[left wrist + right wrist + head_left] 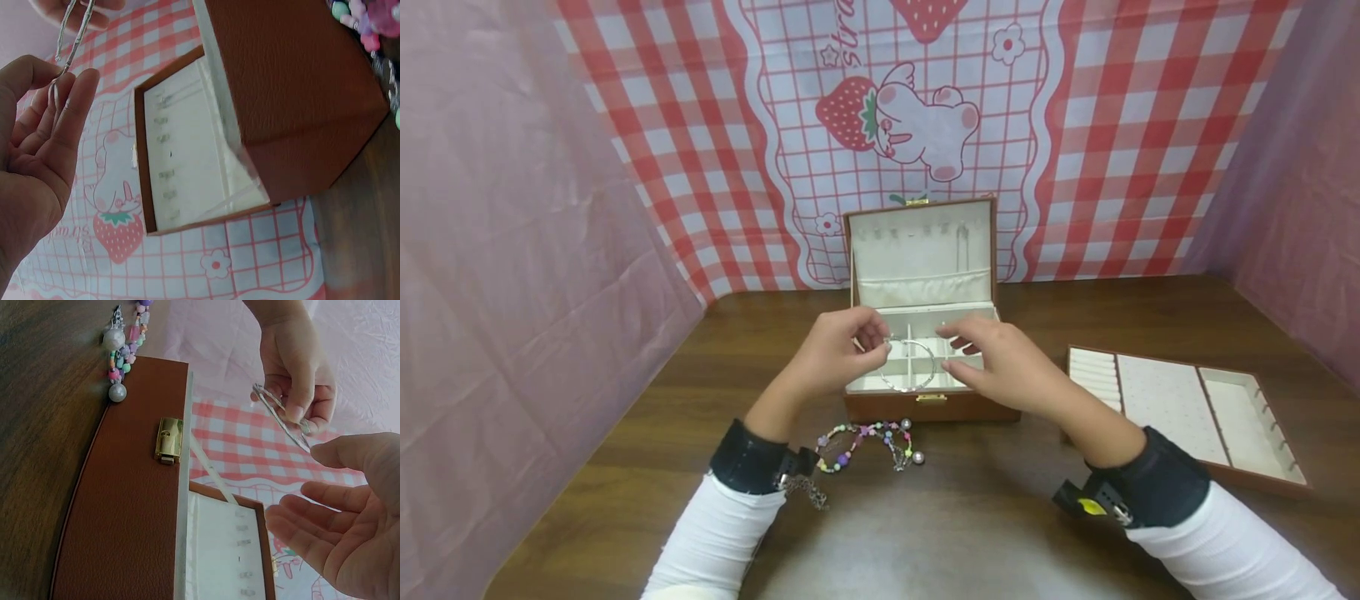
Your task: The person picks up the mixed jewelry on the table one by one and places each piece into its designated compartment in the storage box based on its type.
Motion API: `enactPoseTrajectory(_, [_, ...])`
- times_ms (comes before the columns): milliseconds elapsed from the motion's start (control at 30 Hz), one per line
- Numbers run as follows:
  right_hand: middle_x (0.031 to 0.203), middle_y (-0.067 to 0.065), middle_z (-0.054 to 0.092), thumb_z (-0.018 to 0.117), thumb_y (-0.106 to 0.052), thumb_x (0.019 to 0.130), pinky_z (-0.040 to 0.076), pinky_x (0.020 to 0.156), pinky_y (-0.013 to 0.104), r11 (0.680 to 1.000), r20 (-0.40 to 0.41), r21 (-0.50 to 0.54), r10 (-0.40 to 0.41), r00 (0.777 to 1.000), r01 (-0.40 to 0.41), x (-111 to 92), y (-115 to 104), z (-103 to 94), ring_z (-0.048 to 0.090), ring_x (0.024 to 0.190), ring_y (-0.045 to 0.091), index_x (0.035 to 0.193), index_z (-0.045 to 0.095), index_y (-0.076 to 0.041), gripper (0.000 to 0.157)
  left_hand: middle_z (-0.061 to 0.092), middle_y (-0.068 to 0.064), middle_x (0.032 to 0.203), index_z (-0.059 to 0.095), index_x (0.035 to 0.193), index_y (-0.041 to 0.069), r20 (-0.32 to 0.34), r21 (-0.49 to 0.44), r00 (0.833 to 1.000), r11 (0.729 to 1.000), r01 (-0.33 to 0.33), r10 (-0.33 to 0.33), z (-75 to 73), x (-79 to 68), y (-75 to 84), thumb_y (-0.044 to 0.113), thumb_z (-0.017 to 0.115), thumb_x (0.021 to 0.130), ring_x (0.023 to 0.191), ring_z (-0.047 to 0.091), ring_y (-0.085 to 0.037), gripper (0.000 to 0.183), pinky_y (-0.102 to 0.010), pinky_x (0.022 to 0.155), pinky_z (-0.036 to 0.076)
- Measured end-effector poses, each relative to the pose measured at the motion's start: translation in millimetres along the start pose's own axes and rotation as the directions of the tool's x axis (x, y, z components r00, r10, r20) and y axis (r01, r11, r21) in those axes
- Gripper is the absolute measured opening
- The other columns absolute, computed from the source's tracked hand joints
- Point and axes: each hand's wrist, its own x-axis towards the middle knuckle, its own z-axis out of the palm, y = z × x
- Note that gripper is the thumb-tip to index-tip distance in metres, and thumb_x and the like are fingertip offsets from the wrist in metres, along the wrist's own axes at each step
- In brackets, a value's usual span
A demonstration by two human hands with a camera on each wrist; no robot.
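Note:
My left hand pinches a thin silver bangle between thumb and fingers, above a brown jewelry box. The ring hangs over the box's cream compartments. My right hand is on the other side of the bangle, fingers spread and slightly bent. In the right wrist view its thumb tip meets or nearly meets the bangle's edge; contact is hard to tell. The box stands with its lid raised, and a gold clasp is on its front.
Colorful beaded strands with pearl-like balls lie in front of the box. A silver chain is partly hidden by the left wrist strap. On the right lies a divided jewelry tray. A fine necklace hangs inside the lid.

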Motion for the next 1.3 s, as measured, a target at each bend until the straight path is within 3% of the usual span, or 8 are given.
enactPoseTrajectory(267, [0.091, 0.006, 0.07, 0.07, -0.001, 0.087, 0.056, 0.066, 0.028, 0.976, 0.005, 0.192, 0.099, 0.995, -0.098, 1.1, -2.1, 0.9, 0.066, 0.077, 0.013, 0.111, 0.066, 0.001, 0.024, 0.063, 0.001, 0.075, 0.064, 0.088, 0.004, -0.057, 0.005, 0.997, 0.999, -0.048, 0.048, 11.9, 1.1, 2.9, 0.001, 0.069, 0.081, 0.069, 0.059, -0.008, 0.009, -0.021, 0.06, 0.053])
enactPoseTrajectory(567, [0.086, 0.008, 0.069, 0.068, 0.0, 0.088, 0.058, 0.064, 0.027, 0.916, 0.016, 0.357, 0.191, 0.982, -0.184, 1.2, -2.6, 0.4, 0.066, 0.074, 0.017, 0.102, 0.068, 0.002, 0.014, 0.064, -0.002, 0.077, 0.064, 0.088, 0.002, -0.107, -0.027, 0.993, 0.998, -0.058, 0.055, 18.6, -0.2, 5.9, -0.001, 0.071, 0.082, 0.07, 0.06, -0.01, 0.01, -0.02, 0.058, 0.054])
enactPoseTrajectory(800, [0.085, 0.014, 0.069, 0.067, 0.003, 0.088, 0.059, 0.063, 0.033, 0.905, -0.012, 0.377, 0.22, 0.975, -0.199, 1.7, 0.2, 0.0, 0.066, 0.07, 0.018, 0.103, 0.067, 0.005, 0.015, 0.066, -0.002, 0.078, 0.065, 0.088, 0.003, -0.118, -0.044, 0.992, 0.998, -0.047, 0.042, 21.0, 1.8, 6.7, 0.001, 0.073, 0.082, 0.069, 0.061, -0.009, 0.01, -0.02, 0.06, 0.055])
enactPoseTrajectory(1000, [0.085, 0.014, 0.069, 0.066, 0.002, 0.088, 0.058, 0.063, 0.03, 0.912, -0.029, 0.348, 0.244, 0.969, -0.219, 2.1, 0.6, -1.2, 0.065, 0.07, 0.018, 0.103, 0.067, 0.004, 0.015, 0.067, -0.002, 0.078, 0.068, 0.091, 0.002, -0.096, -0.034, 0.995, 0.999, -0.004, 0.001, 14.0, 2.2, 10.3, 0.007, 0.077, 0.082, 0.07, 0.062, -0.009, 0.014, -0.024, 0.063, 0.056])
enactPoseTrajectory(1133, [0.085, 0.011, 0.068, 0.067, 0.001, 0.088, 0.057, 0.062, 0.027, 0.92, -0.045, 0.317, 0.258, 0.965, -0.231, 1.8, 1.2, -2.0, 0.065, 0.069, 0.017, 0.103, 0.067, 0.003, 0.015, 0.067, -0.003, 0.079, 0.069, 0.095, 0.004, -0.084, 0.03, 0.995, 0.998, 0.052, -0.049, 3.2, 0.3, 8.5, 0.011, 0.081, 0.08, 0.072, 0.063, -0.01, 0.02, -0.03, 0.064, 0.057])
enactPoseTrajectory(1300, [0.083, 0.009, 0.068, 0.067, 0.002, 0.088, 0.056, 0.06, 0.027, 0.921, -0.062, 0.303, 0.277, 0.959, -0.247, 1.7, 4.0, -3.1, 0.065, 0.068, 0.017, 0.103, 0.067, 0.002, 0.015, 0.068, -0.004, 0.083, 0.068, 0.094, 0.004, -0.12, 0.138, 0.983, 0.979, 0.152, -0.136, -8.6, -1.8, -1.0, 0.013, 0.08, 0.08, 0.074, 0.063, -0.013, 0.021, -0.029, 0.067, 0.056])
